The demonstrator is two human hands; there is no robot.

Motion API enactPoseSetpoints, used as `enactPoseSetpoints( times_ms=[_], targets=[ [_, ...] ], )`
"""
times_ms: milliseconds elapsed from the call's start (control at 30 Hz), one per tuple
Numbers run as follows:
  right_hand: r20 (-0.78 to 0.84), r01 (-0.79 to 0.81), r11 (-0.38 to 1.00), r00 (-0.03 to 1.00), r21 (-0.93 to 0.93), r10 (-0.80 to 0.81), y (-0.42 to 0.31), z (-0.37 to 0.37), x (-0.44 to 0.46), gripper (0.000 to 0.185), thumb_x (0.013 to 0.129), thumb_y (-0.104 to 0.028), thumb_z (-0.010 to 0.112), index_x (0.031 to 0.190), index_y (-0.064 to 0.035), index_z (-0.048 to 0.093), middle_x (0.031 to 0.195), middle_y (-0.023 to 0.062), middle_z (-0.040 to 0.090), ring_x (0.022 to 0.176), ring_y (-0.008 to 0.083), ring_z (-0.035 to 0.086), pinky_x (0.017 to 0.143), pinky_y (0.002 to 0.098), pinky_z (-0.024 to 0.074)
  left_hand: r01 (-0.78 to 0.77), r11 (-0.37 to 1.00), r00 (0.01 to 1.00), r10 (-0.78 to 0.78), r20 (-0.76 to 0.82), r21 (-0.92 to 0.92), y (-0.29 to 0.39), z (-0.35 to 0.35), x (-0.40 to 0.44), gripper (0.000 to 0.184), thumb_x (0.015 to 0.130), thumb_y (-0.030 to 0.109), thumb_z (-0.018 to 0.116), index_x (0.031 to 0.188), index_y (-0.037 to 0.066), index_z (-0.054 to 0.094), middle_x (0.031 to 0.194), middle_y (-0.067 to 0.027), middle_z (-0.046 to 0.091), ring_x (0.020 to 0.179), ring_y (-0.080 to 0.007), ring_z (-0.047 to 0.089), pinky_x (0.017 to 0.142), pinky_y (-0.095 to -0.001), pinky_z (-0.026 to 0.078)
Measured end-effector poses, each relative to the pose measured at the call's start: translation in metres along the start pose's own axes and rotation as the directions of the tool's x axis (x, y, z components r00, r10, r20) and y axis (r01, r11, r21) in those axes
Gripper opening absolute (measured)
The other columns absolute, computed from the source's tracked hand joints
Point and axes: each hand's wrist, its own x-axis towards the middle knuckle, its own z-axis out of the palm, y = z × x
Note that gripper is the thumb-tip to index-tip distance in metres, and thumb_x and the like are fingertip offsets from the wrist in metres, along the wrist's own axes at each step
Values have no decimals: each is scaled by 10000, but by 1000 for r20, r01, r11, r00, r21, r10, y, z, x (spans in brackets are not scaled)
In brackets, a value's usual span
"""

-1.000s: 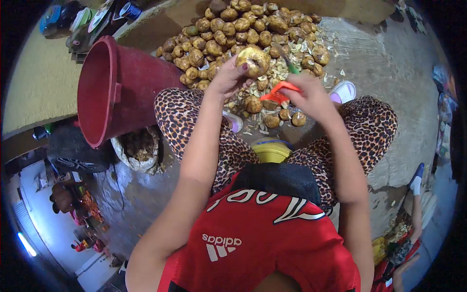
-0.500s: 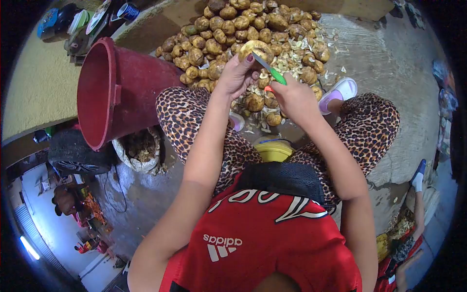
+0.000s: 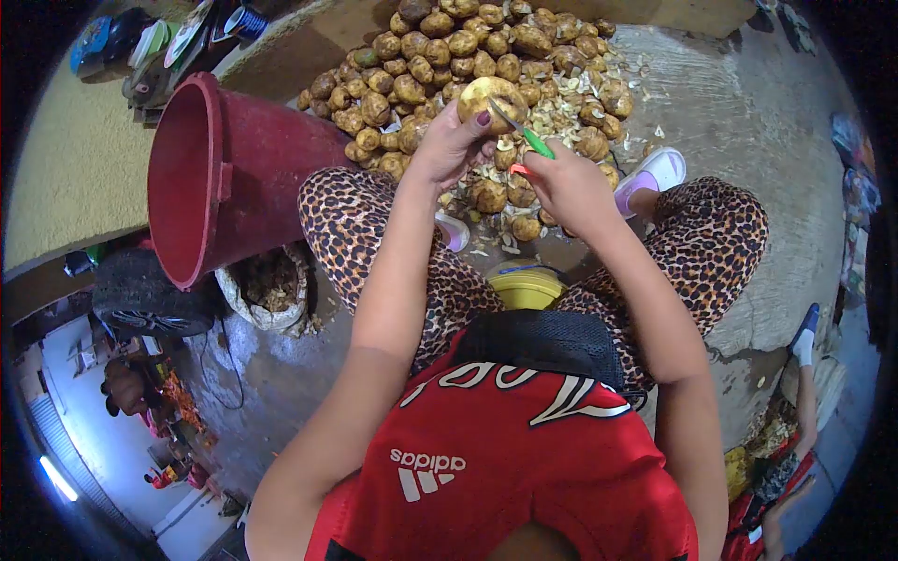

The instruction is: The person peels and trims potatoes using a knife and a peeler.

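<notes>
My left hand (image 3: pixel 456 148) is closed around a large pale yellow potato-like vegetable (image 3: pixel 486 96), its thumb pressed on the near side. In my right hand (image 3: pixel 569 187) is a small knife with a green handle (image 3: pixel 537 143); its blade tip touches the vegetable's surface. An orange-red tool (image 3: pixel 522 170) also sticks out from the fingers of that hand, mostly hidden. Beyond both hands lies a heap of brown and yellow vegetables (image 3: pixel 465 44), with pale peelings (image 3: pixel 559 120) scattered over it.
A large red bucket (image 3: pixel 217 178) lies tilted at the left, beside a white sack (image 3: pixel 297 306) of scraps. Between my legs stands a yellow bucket (image 3: pixel 527 289). A dark tyre (image 3: pixel 150 292) is farther left. Other people appear at the lower left (image 3: pixel 127 385) and lower right (image 3: pixel 806 402).
The orange-red tool has been drawn back into my right hand, and the green-handled knife has turned toward the vegetable and now meets it. My left hand has tilted the vegetable slightly.
</notes>
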Motion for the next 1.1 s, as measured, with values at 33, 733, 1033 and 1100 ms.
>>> enactPoseSetpoints(
  times_ms=[33,733,1033,1100],
  targets=[
    [2,-16,1000,1000,-3,16,1,2,0,103,765,-164,550,853,-112,561,775,133,513,644,315,581,538,423,478,-17,997,1000,17,3,72,0,0,0,516,748,297,700,1136,62,453,857,-18,583,578,-63,522,470,-177,426],
    [-11,135,989,991,-57,-136,23,10,10,163,763,-119,533,914,-137,592,809,130,504,664,300,590,566,417,487,16,987,1000,-13,-19,159,10,2,0,440,750,221,685,1075,40,450,774,-50,591,486,-90,526,412,-196,422],
    [-4,51,999,999,-5,-52,21,17,10,177,743,-97,540,909,-126,594,809,143,509,678,310,588,577,422,483,-59,918,986,114,-119,391,5,9,-2,425,764,308,656,1041,37,481,808,-65,605,512,-93,552,434,-193,447],
    [20,97,993,995,-60,-96,30,16,11,184,743,-98,541,916,-126,595,820,148,512,689,314,587,582,423,483,-49,960,995,72,-73,274,4,6,-1,438,764,319,654,1048,34,481,816,-69,607,512,-94,553,434,-194,446]
  ],
)
